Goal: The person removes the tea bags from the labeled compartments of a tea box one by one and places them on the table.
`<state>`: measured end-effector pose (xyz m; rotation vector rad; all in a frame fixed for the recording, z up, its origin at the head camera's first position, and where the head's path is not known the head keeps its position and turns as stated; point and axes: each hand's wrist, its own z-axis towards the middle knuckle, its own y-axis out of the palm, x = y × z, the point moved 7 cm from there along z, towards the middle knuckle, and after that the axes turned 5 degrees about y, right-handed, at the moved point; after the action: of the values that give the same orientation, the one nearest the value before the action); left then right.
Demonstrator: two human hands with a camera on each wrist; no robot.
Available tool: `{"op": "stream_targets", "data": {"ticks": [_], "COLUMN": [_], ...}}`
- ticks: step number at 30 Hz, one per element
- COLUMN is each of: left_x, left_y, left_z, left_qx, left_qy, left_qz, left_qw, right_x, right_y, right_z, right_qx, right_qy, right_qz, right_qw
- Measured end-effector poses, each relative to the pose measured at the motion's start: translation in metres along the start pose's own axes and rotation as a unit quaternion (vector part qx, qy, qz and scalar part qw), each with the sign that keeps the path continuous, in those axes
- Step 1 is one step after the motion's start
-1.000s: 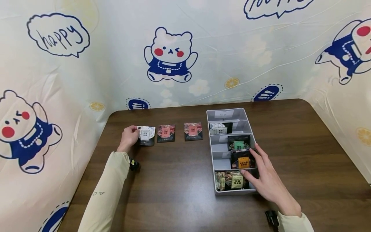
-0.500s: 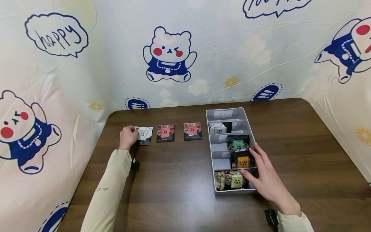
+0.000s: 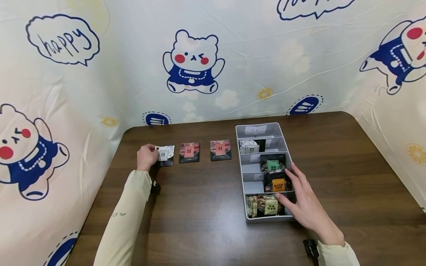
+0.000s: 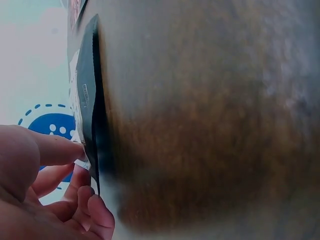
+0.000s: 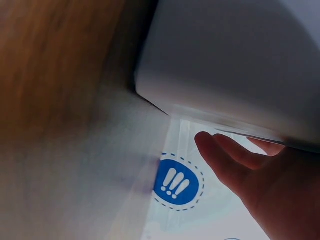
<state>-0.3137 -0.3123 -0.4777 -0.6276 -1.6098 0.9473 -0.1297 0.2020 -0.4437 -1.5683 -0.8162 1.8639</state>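
At the table's left, my left hand [image 3: 147,157] pinches the left edge of a white-and-black sachet [image 3: 165,155]. In the left wrist view the thumb lies on the printed face of that sachet [image 4: 89,100], with fingers at its dark back. My right hand [image 3: 307,205] rests at the right side of a grey divided box [image 3: 247,205], fingers spread along its rim, thumb reaching over the front compartment. Inside the box lie a white-and-black sachet [image 3: 252,146], a green-labelled sachet [image 3: 273,163], an orange-labelled sachet [image 3: 278,183] and several yellow-green-labelled sachets [image 3: 270,205].
Two red-labelled sachets [image 3: 189,152] lie in a row between the left hand and the box. The box's farthest compartment has a white label [image 3: 255,129] on its wall. A printed cloth [image 3: 133,74] hangs behind the brown table [image 3: 199,207].
The left hand has shifted the white-and-black sachet slightly left, away from the nearest red-labelled sachet. The right hand keeps its place on the box. The whole head view has drifted a little.
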Motion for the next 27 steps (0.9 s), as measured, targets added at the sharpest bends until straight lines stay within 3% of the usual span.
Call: {"op": "stream_targets", "data": {"ticks": [27], "left_x": [-0.0009], "left_y": [0.0009], "left_z": [-0.0012], "left_qx": [0.003], "left_qy": [-0.033], "left_qz": [-0.001], "left_qw": [0.9995], "right_x": [-0.0006], "right_y": [-0.0006], "right_z": [0.0004], "right_qx": [0.002], "right_qy": [0.002], "right_qz": [-0.002], "right_qw": [1.000]}}
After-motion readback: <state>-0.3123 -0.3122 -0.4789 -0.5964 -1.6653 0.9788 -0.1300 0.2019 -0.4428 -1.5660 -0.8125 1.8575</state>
